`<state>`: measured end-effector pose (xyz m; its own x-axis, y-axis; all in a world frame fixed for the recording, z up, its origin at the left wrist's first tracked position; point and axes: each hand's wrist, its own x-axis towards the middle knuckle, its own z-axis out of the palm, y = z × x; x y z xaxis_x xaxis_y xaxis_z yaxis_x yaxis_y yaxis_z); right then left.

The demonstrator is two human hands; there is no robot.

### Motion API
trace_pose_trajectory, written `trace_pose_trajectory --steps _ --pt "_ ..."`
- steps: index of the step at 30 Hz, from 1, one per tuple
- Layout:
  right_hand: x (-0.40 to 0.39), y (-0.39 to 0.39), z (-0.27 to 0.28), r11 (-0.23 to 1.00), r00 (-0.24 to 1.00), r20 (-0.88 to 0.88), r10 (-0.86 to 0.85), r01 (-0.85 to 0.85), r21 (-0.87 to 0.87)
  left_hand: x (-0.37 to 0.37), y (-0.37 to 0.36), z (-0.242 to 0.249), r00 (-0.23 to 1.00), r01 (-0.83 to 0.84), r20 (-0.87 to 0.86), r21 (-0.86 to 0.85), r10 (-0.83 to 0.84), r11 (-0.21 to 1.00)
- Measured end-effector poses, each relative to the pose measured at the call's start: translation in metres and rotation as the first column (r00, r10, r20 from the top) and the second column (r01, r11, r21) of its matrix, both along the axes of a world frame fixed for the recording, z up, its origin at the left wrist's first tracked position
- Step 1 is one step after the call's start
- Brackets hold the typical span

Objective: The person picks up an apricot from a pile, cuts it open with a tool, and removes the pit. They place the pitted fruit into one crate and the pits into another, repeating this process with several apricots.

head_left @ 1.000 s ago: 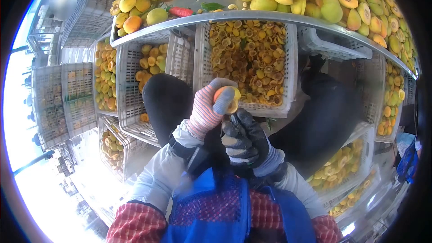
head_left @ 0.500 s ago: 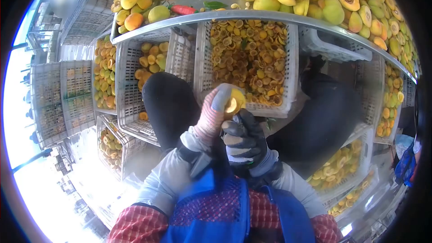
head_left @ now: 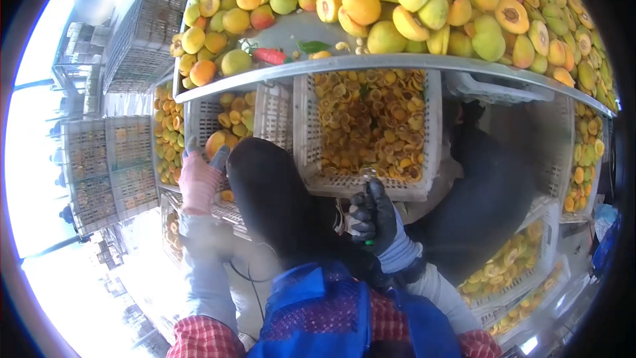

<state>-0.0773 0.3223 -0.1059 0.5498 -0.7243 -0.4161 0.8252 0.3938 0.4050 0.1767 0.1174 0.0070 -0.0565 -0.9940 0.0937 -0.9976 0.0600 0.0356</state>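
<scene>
My left hand (head_left: 199,176), in a pink and grey glove, is over the near left edge of a white crate (head_left: 281,116), its fingers apart. Just past its fingertips is a yellow-orange peach piece (head_left: 215,144); more peach pieces (head_left: 235,116) lie in that crate. In front of my body, my right hand (head_left: 376,217), in a black and grey glove, is closed around a small metal-tipped hand tool (head_left: 368,172). A green bit shows below the fist. The tool's tip points towards the crate of scooped-out peach scraps (head_left: 368,122) between my knees.
A metal table with a raised rim (head_left: 371,61) holds a heap of whole and halved peaches (head_left: 424,6), a red chilli pepper (head_left: 269,56) and a green leaf (head_left: 313,46). Crates of peaches (head_left: 510,258) stand to the right. Stacked crates (head_left: 106,169) stand at left.
My left hand has moved from beside my right hand to the left crate and opened, letting go of the peach piece. My right hand has shifted slightly down, still gripping the tool. The view has tilted.
</scene>
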Motion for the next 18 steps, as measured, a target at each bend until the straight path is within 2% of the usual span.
trace_pose_trajectory --steps 2,3,4,6,7,9,11,13,16,18 --pt "-0.001 -0.003 0.0 0.999 0.988 -0.151 -0.03 0.032 0.006 -0.002 -0.037 0.01 0.952 0.076 0.301 -0.069 -0.052 0.995" --pt "0.0 -0.01 0.016 0.984 0.896 -0.436 0.085 -0.006 0.179 -0.021 -0.057 0.023 0.973 0.153 0.189 -0.101 -0.132 0.983" --pt "0.002 -0.014 0.016 0.978 0.889 -0.448 0.096 -0.001 0.207 -0.047 -0.079 0.039 0.974 0.223 0.074 -0.14 -0.214 0.965" --pt "0.004 -0.018 0.014 0.965 0.872 -0.476 0.117 0.013 0.261 -0.096 -0.13 0.052 0.899 0.409 -0.032 -0.294 -0.437 0.864" --pt "0.003 -0.016 0.007 0.974 0.873 -0.475 0.106 0.005 0.226 -0.128 -0.152 0.062 0.9 0.414 -0.021 -0.27 -0.435 0.87" --pt "0.005 -0.023 0.008 0.96 0.826 -0.548 0.13 0.033 0.276 -0.194 -0.189 0.076 0.897 0.429 0.051 -0.343 -0.44 0.835" --pt "0.004 -0.028 0.006 0.95 0.798 -0.588 0.132 0.068 0.306 -0.254 -0.208 0.1 0.947 0.321 0.03 -0.073 -0.319 0.944" --pt "0.004 -0.031 0.001 0.941 0.813 -0.569 0.123 0.086 0.326 -0.274 -0.25 0.06 0.917 0.369 -0.065 -0.233 -0.393 0.9" --pt "0.003 -0.031 -0.006 0.952 0.808 -0.582 0.094 0.099 0.291 -0.253 -0.326 -0.018 0.693 0.685 -0.014 -0.298 -0.721 0.665" --pt "-0.001 -0.031 -0.007 0.959 0.787 -0.612 0.081 0.104 0.262 -0.265 -0.272 0.001 0.865 0.449 -0.19 -0.117 -0.464 0.886"
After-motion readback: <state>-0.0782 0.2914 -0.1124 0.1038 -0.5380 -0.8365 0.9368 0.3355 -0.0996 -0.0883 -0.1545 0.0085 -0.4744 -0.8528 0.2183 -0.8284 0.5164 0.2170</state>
